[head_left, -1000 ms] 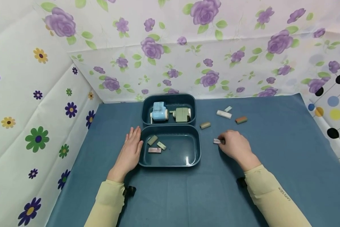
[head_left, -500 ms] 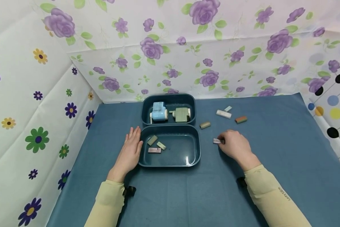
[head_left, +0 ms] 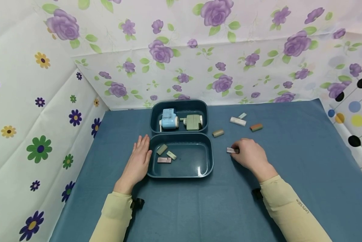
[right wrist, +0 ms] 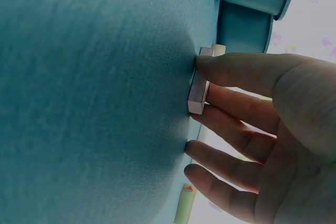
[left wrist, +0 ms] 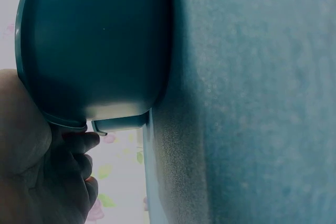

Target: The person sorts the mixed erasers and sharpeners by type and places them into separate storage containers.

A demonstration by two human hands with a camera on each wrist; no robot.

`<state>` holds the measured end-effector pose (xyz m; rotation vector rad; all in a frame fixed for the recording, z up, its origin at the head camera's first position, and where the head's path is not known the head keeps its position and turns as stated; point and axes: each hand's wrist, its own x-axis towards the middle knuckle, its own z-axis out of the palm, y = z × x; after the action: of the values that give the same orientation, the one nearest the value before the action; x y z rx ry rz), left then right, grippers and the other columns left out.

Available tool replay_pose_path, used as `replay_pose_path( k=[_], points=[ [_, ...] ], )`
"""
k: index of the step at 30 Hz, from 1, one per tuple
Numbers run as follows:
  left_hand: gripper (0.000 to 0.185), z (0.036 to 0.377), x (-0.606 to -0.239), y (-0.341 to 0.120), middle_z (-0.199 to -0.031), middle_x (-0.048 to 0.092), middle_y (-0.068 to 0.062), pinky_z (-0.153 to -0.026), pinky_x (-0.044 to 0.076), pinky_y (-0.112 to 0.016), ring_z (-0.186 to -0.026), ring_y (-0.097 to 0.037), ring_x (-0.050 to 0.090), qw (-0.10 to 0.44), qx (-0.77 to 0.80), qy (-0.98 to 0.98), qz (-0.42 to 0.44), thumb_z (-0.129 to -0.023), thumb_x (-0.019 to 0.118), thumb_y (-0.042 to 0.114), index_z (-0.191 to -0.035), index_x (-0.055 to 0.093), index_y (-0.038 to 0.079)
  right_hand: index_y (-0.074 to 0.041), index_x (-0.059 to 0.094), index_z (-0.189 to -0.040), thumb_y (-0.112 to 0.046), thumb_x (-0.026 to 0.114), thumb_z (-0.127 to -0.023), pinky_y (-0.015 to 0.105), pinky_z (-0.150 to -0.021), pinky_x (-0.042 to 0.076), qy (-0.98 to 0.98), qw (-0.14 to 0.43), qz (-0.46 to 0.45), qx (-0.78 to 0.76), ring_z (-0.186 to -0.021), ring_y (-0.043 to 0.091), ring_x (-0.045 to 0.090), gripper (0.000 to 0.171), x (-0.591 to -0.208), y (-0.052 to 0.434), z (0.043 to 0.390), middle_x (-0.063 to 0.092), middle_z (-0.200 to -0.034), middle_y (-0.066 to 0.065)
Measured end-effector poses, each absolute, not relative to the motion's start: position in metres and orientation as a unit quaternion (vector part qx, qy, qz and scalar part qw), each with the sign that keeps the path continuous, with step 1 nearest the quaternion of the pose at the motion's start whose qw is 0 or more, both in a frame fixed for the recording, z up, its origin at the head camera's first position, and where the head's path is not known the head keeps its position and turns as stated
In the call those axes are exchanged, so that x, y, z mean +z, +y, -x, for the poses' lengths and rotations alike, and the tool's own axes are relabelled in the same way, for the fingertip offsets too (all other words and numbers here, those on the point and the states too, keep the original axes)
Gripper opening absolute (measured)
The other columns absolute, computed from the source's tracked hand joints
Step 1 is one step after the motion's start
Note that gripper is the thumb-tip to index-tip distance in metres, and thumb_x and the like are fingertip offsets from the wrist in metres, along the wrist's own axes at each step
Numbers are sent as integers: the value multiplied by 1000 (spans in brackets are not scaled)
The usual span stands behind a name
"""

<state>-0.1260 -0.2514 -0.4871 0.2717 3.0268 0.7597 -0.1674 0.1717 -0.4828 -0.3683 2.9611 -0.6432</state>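
My right hand [head_left: 250, 155] pinches a small pale pinkish eraser [right wrist: 198, 88] between thumb and fingers, low at the blue cloth, right of the front tray. My left hand [head_left: 136, 161] lies with fingers extended against the left rim of that dark teal front tray [head_left: 181, 175]. In this tray lie an olive eraser [head_left: 162, 149], a pale green eraser [head_left: 171, 155] and a pink eraser [head_left: 164, 160]. In the left wrist view, the left hand [left wrist: 47, 166] touches the tray's rim. The eraser's far end is partly covered by my right thumb.
A second teal tray [head_left: 179, 103] stands behind, with a blue crank sharpener [head_left: 169, 119] and a green sharpener [head_left: 193, 122] in it. Right of the trays lie a tan eraser [head_left: 218, 133], a white eraser [head_left: 237, 121], a small pale eraser [head_left: 242, 115] and an orange-green eraser [head_left: 256, 127].
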Motion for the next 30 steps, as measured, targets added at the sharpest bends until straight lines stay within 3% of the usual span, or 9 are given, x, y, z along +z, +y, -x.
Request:
replay_pose_path(
  k=[30],
  points=[
    [59,125,-487,-251,-177,18,-19,-132,5,-55,-165,-34,3,-4,249,965,-89,-117,44,16,-168,23,-4,-5,83,-107,-16,81,-97,47,-66,54,966,49,111,-227,-73,22,61,15,-483,172,167,70,-93,10]
  ],
)
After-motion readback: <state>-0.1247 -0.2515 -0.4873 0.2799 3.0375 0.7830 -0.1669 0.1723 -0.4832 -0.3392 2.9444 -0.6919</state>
